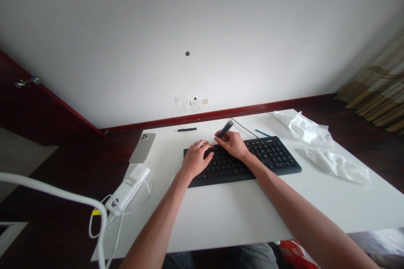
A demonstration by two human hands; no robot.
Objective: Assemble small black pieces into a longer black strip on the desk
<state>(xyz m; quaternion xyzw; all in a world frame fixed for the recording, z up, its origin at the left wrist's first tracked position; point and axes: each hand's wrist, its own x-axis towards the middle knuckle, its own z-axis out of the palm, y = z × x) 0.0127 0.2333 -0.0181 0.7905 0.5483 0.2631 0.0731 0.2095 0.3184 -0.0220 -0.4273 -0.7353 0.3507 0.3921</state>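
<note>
Down at the bottom edge of the frame, your grey-clothed legs (pixel 255 256) show beside a red package (pixel 298 254), under the edge of the white table (pixel 221 218). At the lower left, a thick white tube (pixel 63 194) curves past a white power strip (pixel 128 191) with a thin white cord looped about it.

Your black keyboard (pixel 277 155) lies on the table, just right of the centre of the frame, with both your hands over it. Your left hand (pixel 196 159) rests at its left part, fingers bent over the keys and thumb a little apart from them; you cannot tell whether the fingertips grip anything. Your right hand (pixel 232 143) has thumb and fingers clamped on a slim dark object (pixel 225 129), tilted up over the keyboard's back edge.

A pale phone (pixel 142 148) lies camera side up at centre left, and crumpled clear plastic (pixel 311 131) spreads at the right. Behind the keyboard are 1 blue stick (pixel 263 133), a black cable (pixel 245 127) and a short black strip (pixel 187 129).

Farthest off, sockets (pixel 205 101) sit on the pale wall (pixel 221 21), between a dark red door (pixel 34 109) at the left and a curtain (pixel 375 88) at the right.
</note>
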